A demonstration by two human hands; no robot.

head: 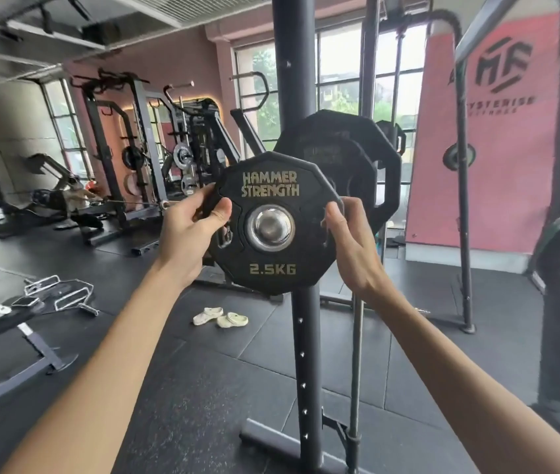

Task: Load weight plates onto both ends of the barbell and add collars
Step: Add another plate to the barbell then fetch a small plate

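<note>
The small plate is held at its side edges, the left hand and right hand curled round the rim, with the barbell end seen in its hole, in front of bigger plates. Tilted, it may be jammed; uncollared, it could slide off.

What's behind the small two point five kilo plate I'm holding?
Bigger black plates, seemingly two, sit right behind the 2.5 kg plate, with a black upright post beyond them. The small plate covers their centres and lower left parts, and the bar between them.
</note>
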